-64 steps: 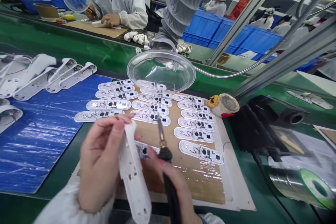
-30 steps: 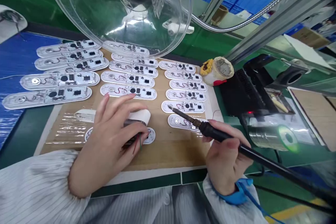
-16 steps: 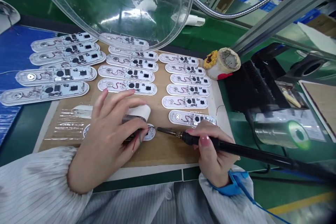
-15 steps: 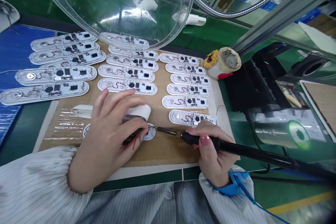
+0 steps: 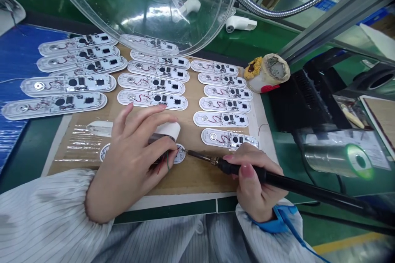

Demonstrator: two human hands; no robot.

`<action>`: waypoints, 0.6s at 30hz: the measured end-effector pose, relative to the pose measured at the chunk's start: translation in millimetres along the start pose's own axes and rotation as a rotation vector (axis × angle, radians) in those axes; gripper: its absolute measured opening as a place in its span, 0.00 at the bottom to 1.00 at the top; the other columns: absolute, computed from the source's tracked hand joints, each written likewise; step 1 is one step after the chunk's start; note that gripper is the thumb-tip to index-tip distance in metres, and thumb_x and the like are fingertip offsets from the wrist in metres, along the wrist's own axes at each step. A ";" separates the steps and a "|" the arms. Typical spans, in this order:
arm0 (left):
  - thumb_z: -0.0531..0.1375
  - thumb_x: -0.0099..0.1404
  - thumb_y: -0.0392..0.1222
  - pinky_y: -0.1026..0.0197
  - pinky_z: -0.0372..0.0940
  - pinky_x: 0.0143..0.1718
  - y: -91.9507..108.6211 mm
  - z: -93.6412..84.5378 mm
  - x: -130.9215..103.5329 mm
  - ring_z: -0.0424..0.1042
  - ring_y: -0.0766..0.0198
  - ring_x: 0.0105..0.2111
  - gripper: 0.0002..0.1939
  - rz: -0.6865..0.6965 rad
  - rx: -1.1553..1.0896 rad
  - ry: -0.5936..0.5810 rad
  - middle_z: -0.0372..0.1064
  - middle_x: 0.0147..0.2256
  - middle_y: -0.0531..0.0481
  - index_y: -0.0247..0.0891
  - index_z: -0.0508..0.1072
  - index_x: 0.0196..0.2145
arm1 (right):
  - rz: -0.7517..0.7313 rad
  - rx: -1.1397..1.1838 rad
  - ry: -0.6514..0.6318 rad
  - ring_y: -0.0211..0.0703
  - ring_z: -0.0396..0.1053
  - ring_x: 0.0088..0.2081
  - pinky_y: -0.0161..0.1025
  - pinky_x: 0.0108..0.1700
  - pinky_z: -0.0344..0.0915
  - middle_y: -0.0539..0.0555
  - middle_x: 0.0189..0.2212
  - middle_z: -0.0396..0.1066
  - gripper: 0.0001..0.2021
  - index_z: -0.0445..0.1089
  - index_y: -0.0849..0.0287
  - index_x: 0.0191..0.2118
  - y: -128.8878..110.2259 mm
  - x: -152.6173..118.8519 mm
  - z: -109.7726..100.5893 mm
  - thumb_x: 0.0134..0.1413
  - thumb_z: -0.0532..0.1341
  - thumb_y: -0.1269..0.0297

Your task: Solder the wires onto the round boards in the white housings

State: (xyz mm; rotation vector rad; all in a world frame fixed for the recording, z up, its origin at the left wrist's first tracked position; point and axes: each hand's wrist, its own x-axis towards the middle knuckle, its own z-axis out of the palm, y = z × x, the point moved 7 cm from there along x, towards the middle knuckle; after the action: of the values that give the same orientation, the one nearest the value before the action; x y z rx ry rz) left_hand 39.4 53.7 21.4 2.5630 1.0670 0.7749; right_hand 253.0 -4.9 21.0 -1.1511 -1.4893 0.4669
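Note:
In the head view my right hand (image 5: 259, 183) is closed around the black handle of a soldering iron (image 5: 230, 166). The iron's tip points left and meets, or nearly meets, the right end of a small white circuit board (image 5: 180, 155). Over that board arches my left hand (image 5: 129, 160), its index finger and thumb closed on thin red and green wires (image 5: 168, 161) while the other fingers spread out. Behind those fingers a white casing piece (image 5: 171, 130) shows in part. Most of the board lies hidden under my left hand.
Several white strips with circuit boards (image 5: 152, 99) lie in columns on brown cardboard (image 5: 197, 178). A clear round shield (image 5: 148, 12) hangs above. To the right are a decorated pot (image 5: 271, 72), a black stand (image 5: 286, 102) and a solder wire spool (image 5: 333, 160).
The iron's tip has drawn slightly right of where it touched the board. Otherwise both hands keep their places; the whole view has shifted a little.

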 end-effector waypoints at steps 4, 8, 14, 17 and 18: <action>0.62 0.70 0.36 0.31 0.47 0.71 -1.9 -1.7 -0.3 0.63 0.40 0.68 0.04 -0.012 -0.031 0.011 0.71 0.60 0.46 0.44 0.76 0.39 | 0.026 -0.010 0.000 0.39 0.69 0.25 0.39 0.27 0.65 0.49 0.28 0.78 0.08 0.80 0.53 0.42 0.0 0.8 0.3 0.69 0.62 0.68; 0.60 0.71 0.34 0.33 0.45 0.73 -6.1 -1.9 -1.2 0.64 0.44 0.68 0.08 -0.021 -0.072 0.000 0.71 0.61 0.51 0.47 0.77 0.40 | 0.064 -0.011 -0.002 0.40 0.69 0.25 0.40 0.28 0.68 0.49 0.29 0.78 0.08 0.80 0.52 0.42 2.6 0.4 0.5 0.69 0.62 0.67; 0.58 0.74 0.33 0.35 0.42 0.74 -7.3 -2.2 -0.7 0.61 0.47 0.70 0.10 -0.005 -0.079 -0.027 0.70 0.62 0.50 0.47 0.77 0.41 | 0.084 0.019 0.000 0.40 0.70 0.27 0.40 0.32 0.69 0.49 0.31 0.79 0.08 0.79 0.52 0.42 5.5 -0.9 -1.3 0.70 0.62 0.69; 0.57 0.75 0.33 0.34 0.45 0.73 -4.8 -3.7 0.7 0.61 0.46 0.70 0.09 -0.005 -0.054 -0.027 0.69 0.62 0.47 0.44 0.76 0.40 | 0.035 0.010 -0.021 0.39 0.69 0.26 0.40 0.29 0.68 0.49 0.31 0.79 0.08 0.79 0.53 0.42 1.8 0.9 0.1 0.68 0.62 0.70; 0.57 0.76 0.33 0.33 0.46 0.72 -3.8 -3.9 1.2 0.61 0.45 0.69 0.10 -0.005 -0.046 -0.028 0.69 0.61 0.46 0.43 0.76 0.40 | 0.012 0.003 -0.037 0.39 0.69 0.25 0.39 0.29 0.67 0.49 0.30 0.79 0.08 0.79 0.53 0.42 -0.1 2.0 1.2 0.67 0.62 0.70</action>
State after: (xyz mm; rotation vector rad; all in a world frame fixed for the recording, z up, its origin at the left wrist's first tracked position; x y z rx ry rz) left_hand 35.8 57.3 23.4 2.5245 1.0352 0.7514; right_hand 252.1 -2.9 21.8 -1.1557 -1.5139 0.5012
